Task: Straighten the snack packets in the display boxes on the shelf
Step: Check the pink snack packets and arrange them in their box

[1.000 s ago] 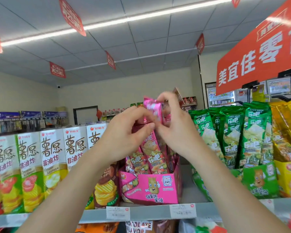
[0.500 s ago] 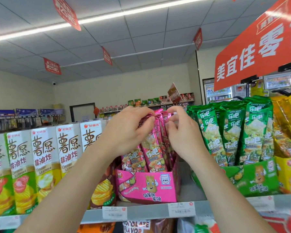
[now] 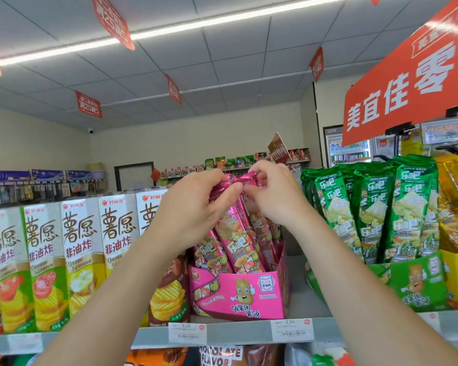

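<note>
Pink packets (image 3: 239, 243) leaning in pink box (image 3: 224, 295)

The pink packets (image 3: 238, 241) are glossy magenta, printed with yellow crisps and red bits. The pink display box (image 3: 273, 299) matches them and carries a film-strip band and a yellow cartoon potato in a crown. The green packets (image 3: 376, 207) have white lettering, and the green display box (image 3: 418, 283) is the same bright green. The cartons (image 3: 77, 249) are white on top, green and yellow below. The banner (image 3: 407, 83) overhead is orange-red with white characters.
</note>
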`<act>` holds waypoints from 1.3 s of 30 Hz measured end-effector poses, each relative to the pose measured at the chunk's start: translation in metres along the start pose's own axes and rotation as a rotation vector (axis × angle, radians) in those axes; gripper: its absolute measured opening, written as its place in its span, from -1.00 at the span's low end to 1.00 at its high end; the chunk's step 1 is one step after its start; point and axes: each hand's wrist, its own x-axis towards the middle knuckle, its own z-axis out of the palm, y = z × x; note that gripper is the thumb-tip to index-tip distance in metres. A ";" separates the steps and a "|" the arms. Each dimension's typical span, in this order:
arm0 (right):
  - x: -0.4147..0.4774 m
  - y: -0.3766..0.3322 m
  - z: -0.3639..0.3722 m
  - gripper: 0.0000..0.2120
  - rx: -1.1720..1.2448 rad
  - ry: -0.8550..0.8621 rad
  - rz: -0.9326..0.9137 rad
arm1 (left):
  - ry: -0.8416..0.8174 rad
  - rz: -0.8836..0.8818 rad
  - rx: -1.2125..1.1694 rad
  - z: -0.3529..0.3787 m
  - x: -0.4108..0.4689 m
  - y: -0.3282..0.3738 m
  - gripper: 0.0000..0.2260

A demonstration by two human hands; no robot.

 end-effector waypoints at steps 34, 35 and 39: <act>-0.161 0.012 -0.027 -0.66 0.920 0.039 0.047 | -0.133 -0.362 -1.144 0.048 -0.132 0.114 -0.66; -0.165 0.013 -0.026 -0.70 0.807 0.055 0.012 | -0.117 -0.386 -1.201 0.050 -0.134 0.115 -0.67; -0.186 0.020 -0.022 -0.50 0.717 -0.128 0.016 | 0.084 -0.456 -1.223 0.053 -0.138 0.118 -0.70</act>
